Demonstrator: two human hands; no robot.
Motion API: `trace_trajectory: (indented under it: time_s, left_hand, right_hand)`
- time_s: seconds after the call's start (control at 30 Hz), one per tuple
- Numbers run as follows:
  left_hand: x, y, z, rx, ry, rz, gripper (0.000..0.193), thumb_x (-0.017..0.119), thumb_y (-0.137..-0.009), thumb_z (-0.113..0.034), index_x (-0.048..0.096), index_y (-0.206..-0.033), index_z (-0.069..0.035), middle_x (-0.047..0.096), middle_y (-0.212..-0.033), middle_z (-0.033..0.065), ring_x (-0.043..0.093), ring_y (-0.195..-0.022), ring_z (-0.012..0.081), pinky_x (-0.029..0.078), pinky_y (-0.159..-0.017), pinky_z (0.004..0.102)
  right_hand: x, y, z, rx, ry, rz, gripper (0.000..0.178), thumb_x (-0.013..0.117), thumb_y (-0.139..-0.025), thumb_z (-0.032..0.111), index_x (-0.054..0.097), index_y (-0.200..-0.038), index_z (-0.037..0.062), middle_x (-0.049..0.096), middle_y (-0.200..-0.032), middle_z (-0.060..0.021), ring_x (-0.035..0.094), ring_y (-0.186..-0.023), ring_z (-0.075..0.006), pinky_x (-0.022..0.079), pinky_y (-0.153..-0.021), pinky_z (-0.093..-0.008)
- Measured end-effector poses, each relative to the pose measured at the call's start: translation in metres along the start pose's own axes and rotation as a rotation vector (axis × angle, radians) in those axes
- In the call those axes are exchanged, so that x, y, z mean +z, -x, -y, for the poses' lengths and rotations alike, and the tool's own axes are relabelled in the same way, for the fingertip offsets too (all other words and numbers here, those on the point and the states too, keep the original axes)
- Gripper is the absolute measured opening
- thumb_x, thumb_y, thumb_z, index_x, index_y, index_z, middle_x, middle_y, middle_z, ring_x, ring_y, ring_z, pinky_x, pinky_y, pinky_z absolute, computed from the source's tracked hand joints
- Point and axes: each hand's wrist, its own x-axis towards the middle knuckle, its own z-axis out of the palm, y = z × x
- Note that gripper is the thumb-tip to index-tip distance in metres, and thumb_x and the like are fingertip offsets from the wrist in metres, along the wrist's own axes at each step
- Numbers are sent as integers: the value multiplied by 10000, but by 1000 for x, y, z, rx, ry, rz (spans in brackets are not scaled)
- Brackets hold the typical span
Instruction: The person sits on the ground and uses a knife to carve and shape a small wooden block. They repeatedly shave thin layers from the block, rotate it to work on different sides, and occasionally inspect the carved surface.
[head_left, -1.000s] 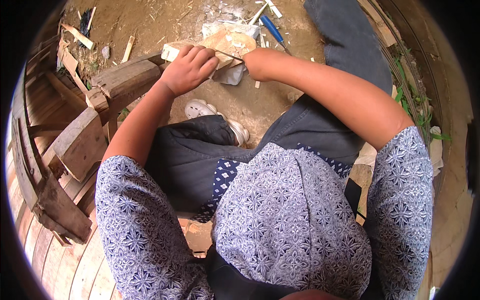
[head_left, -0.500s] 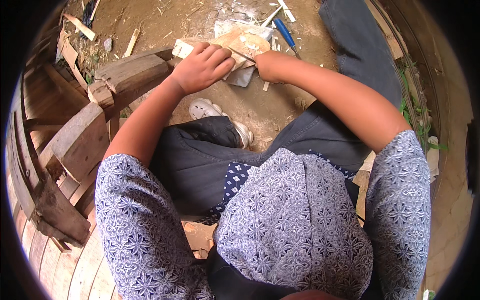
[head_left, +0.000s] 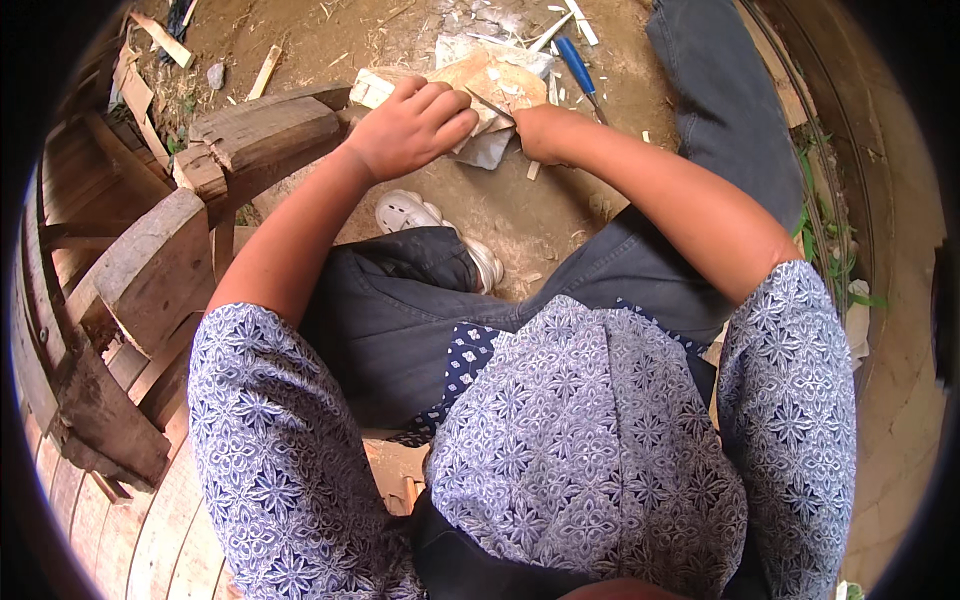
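Note:
My left hand (head_left: 420, 125) is closed over a pale piece of wood (head_left: 372, 89), whose squared end sticks out beside the knuckles. Close by on the right, my right hand (head_left: 543, 132) is closed round a knife; its handle is hidden in the fist. The thin dark knife blade (head_left: 490, 104) points up and left from the fist toward the left fingers, across the wood. Beneath lies a light wooden block (head_left: 515, 82) with small shavings on top. Whether the blade cuts into the wood cannot be made out.
A blue-handled tool with a metal shaft (head_left: 574, 64) lies right of the block. Wood shavings and strips (head_left: 265, 73) are scattered over the dirt floor (head_left: 330, 40). Heavy wooden beams (head_left: 265, 130) stand at my left. My white shoe (head_left: 405, 213) is below the hands.
The whole view has shifted slightly to the right. Both hands keep nearly the same place over the wood, with the same hold and blade angle.

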Motion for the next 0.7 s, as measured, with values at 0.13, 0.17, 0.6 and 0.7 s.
trace_trajectory:
  time_s: [0.13, 0.17, 0.6, 0.7]
  left_hand:
    - [-2, 11, -13, -48, 53, 37, 371, 618, -830, -205, 558, -1171, -72, 569, -1207, 91, 539, -1130, 266, 407, -971, 416]
    - [-4, 14, -17, -60, 70, 55, 378, 616, -830, -203, 554, -1175, -63, 563, -1222, 100, 535, -1144, 274, 405, -977, 418]
    - [-74, -1, -14, -188, 32, 121, 272, 559, -864, -123, 513, -1117, -34, 467, -1497, 113, 492, -1327, 316, 397, -1106, 462]
    - [-94, -9, -19, -244, -53, 19, 254, 576, -861, -140, 547, -1104, -75, 475, -1495, 91, 486, -1340, 286, 401, -1103, 450]
  right_hand:
    - [-1, 13, -12, 29, -332, 74, 285, 508, -961, 204, 606, -1092, -29, 664, -800, -178, 672, -624, -266, 559, -552, -388]
    - [-4, 17, -15, 19, -426, 75, 298, 494, -984, 235, 589, -1087, -28, 645, -746, -157, 652, -561, -241, 548, -513, -373]
    - [-43, 22, -8, -274, -974, -198, 526, 691, -898, 471, 550, -1167, 42, 618, -866, -40, 634, -652, -109, 426, -451, -233]
    - [-58, 31, -7, -489, -1205, -189, 526, 718, -895, 412, 551, -1213, 27, 702, -997, -107, 734, -836, -151, 440, -465, -196]
